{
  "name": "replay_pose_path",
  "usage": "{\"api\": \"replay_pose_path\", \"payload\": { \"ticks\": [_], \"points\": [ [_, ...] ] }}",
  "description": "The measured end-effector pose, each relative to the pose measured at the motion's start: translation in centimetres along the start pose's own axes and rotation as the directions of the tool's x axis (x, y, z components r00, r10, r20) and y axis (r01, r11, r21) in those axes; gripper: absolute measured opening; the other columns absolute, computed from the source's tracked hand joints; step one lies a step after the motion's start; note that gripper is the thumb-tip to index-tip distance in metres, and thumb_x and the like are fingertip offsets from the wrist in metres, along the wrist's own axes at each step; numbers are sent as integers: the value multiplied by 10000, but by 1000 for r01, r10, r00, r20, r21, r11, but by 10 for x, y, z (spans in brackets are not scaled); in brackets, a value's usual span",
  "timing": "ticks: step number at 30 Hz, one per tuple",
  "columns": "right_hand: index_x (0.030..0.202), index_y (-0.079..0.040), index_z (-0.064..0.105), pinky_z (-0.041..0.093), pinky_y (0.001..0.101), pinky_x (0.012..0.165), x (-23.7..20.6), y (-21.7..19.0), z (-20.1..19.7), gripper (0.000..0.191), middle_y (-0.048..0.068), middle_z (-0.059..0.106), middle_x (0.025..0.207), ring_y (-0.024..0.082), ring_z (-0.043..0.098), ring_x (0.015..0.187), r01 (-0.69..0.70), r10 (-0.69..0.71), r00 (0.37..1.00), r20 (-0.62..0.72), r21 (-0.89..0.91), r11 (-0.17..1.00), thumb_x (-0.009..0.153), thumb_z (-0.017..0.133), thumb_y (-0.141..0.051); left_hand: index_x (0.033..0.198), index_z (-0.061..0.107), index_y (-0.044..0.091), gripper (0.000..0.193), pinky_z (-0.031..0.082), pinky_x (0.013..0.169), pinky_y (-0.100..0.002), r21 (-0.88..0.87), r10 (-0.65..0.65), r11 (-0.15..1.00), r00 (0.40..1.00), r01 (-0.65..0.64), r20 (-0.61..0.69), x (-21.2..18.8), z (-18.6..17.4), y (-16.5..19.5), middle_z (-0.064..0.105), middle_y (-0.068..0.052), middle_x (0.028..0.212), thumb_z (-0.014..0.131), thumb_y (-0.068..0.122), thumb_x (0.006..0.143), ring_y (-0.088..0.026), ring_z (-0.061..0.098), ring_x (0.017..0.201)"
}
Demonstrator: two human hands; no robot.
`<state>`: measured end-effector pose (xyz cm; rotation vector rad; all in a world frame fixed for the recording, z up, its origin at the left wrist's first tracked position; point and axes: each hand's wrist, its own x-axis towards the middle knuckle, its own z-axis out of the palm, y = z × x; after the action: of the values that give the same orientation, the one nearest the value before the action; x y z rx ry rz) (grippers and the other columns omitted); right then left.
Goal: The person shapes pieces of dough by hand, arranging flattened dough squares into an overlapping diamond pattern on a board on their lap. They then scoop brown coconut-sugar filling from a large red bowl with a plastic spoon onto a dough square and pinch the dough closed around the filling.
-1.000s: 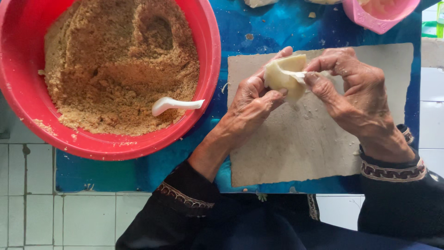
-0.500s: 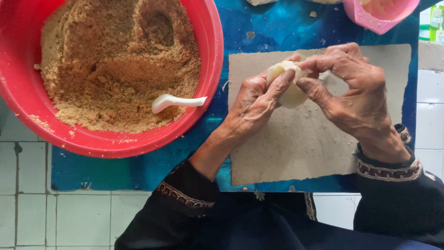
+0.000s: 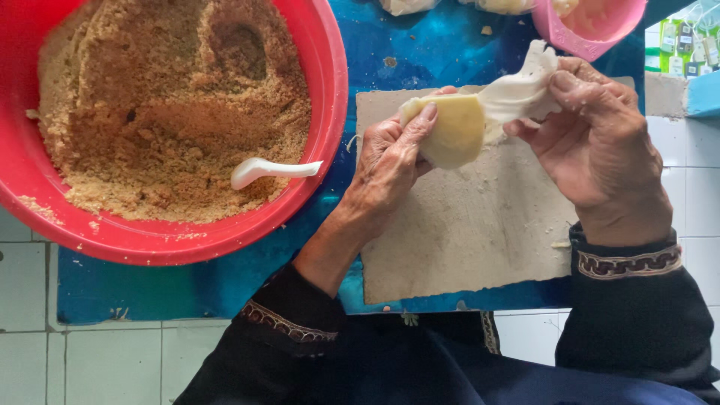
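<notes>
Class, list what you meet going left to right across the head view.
Red bowl of crumbs → white spoon → left hand → yellow dough piece → right hand

a blue table (image 3: 397, 45) carries a red bowl (image 3: 330, 112), a grey board (image 3: 480, 232) and a pink cup (image 3: 592, 30).

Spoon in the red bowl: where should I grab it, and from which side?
Take the spoon by its white handle, coming from the right. The handle lies clear on the crumbs, pointing at the bowl rim; the other end sits in the filling.
</notes>
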<state>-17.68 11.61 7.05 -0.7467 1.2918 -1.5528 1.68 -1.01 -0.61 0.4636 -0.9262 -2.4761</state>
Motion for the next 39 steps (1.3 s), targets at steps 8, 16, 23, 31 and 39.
{"api": "replay_pose_path", "payload": {
  "ticks": [8, 16, 23, 31, 39],
  "points": [
    [1312, -11, 608, 546, 439, 1123, -3, -6, -1, 320, 97, 657, 1234, 207, 625, 1182, -31, 38, 995, -95, 65, 997, 1078, 569, -226, 1493, 476, -22, 497, 572, 1064, -407, -102, 139, 984, 988, -146, -73, 1, 0, 5, 677, -221, 1279, 479, 286, 1104, -248, 678, 1197],
    [1246, -34, 633, 538, 387, 935, 6, -17, 9, 229, 87, 690, 1112, 170, 671, 1019, 244, -197, 969, 149, -700, 672, 1070, 703, -164, 1524, 435, -9, 490, 556, 1079, -410, -121, 230, 963, 968, -241, -98, 3, -5, 3, 681, -237, 1267, 466, 270, 1123, -287, 685, 1204],
    [1105, -97, 722, 394, 428, 932, 2, 5, 32, 320, 45, 702, 1063, 217, 634, 987, 591, -241, 734, 635, -772, -233, 819, 792, 30, 1538, 423, -12, 478, 569, 1059, -429, -140, 279, 946, 954, -292, -105, 5, -7, -1, 675, -243, 1263, 447, 251, 1139, -293, 684, 1192],
    [1128, -108, 756, 310, 467, 906, -24, 4, 41, 367, 0, 698, 1055, 214, 629, 992, 538, -213, 756, 619, -773, -337, 782, 809, 5, 1536, 429, -6, 480, 577, 1074, -418, -134, 283, 946, 955, -294, -95, 6, -8, -4, 659, -225, 1306, 466, 253, 1134, -295, 694, 1196],
    [1086, -136, 750, 299, 457, 929, -32, 3, 39, 302, -29, 726, 945, 209, 611, 972, 497, -246, 772, 585, -798, -340, 811, 866, -93, 1528, 446, 2, 489, 583, 1068, -413, -47, 284, 956, 953, -290, -101, 5, -9, -2, 684, -216, 1283, 471, 282, 1127, -280, 710, 1182]
  ]
}}
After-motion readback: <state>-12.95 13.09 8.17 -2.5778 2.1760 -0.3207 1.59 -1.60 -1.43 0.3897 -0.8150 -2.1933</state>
